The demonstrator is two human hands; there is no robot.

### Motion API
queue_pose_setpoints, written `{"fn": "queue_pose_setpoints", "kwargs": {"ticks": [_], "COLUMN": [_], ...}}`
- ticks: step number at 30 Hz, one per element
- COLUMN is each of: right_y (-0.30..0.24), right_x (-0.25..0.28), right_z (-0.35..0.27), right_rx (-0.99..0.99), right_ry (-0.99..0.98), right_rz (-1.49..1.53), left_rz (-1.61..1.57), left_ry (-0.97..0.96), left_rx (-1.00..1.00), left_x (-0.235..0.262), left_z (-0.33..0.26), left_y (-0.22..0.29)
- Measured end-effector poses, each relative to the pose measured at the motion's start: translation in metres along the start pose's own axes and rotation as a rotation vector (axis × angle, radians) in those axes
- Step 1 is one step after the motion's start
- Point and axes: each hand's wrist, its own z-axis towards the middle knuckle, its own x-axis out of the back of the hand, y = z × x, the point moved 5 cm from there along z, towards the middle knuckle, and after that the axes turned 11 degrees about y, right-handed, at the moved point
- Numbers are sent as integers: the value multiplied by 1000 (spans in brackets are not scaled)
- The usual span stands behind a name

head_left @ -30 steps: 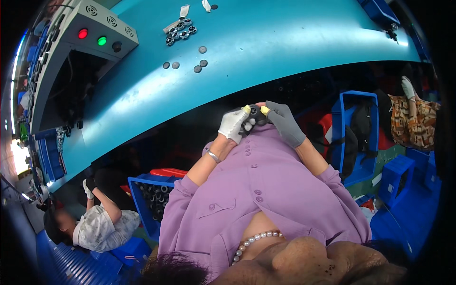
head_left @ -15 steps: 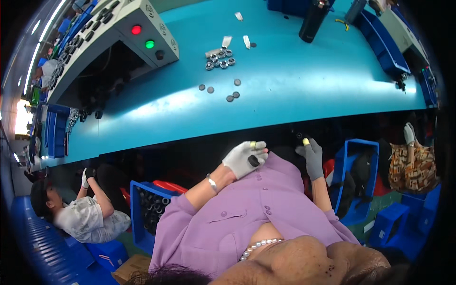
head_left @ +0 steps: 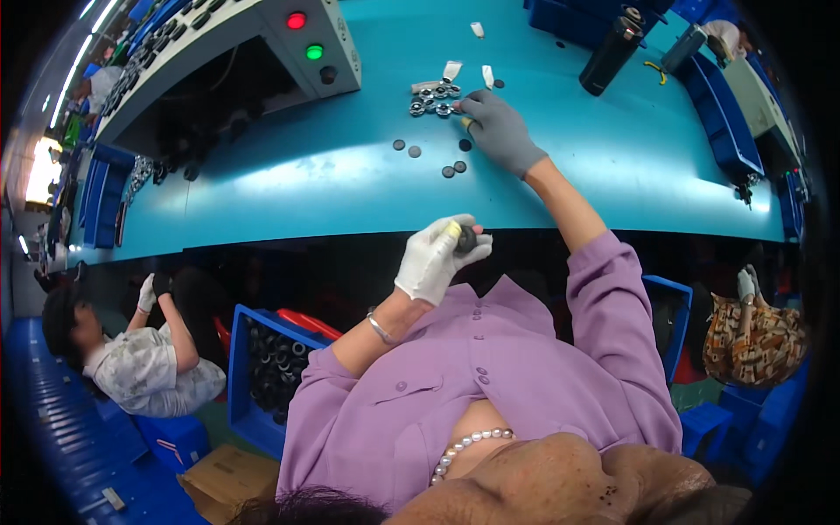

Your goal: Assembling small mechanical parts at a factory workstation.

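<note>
My left hand (head_left: 433,262), in a white glove with a yellow fingertip cover, is closed around a small black round part (head_left: 466,241) just in front of the table edge. Over the blue-green table, my right hand (head_left: 506,136) wears a grey glove, its bare-looking fingertips pinched at the right end of a cluster of shiny metal rings (head_left: 429,108). The ring at those fingertips is mostly hidden. Several flat dark discs (head_left: 415,152) lie scattered nearer to me than the cluster. Small white packets (head_left: 451,70) lie just beyond the rings.
A grey machine (head_left: 271,52) with red and green lights stands at left. A black bottle (head_left: 611,54), a yellow-handled tool (head_left: 654,72) and a long blue bin (head_left: 719,114) are at right. A blue crate (head_left: 241,385) of black parts sits by my left side. Other people work on both sides.
My right hand has risen from below the table edge and reached forward to the rings. My left hand has lifted slightly and turned, its fingers now wrapped round the black part.
</note>
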Motion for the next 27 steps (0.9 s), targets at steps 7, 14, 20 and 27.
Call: {"fn": "queue_pose_setpoints", "kwargs": {"ticks": [7,14,20,27], "right_y": [4,4,-73,-74], "right_x": [-24,19,93,94], "right_z": [9,-15,-80,-109], "right_rx": [-48,-264,-244,-26], "right_ry": [-85,-137,-249,-93], "right_rz": [-76,250,674,375], "left_rz": [-307,-84,60,24], "left_ry": [-38,-24,12,-4], "left_rx": [36,-100,-150,-50], "left_x": [9,-3,-4,-20], "left_z": [9,9,25,30], "left_y": [1,2,-4,-20]}}
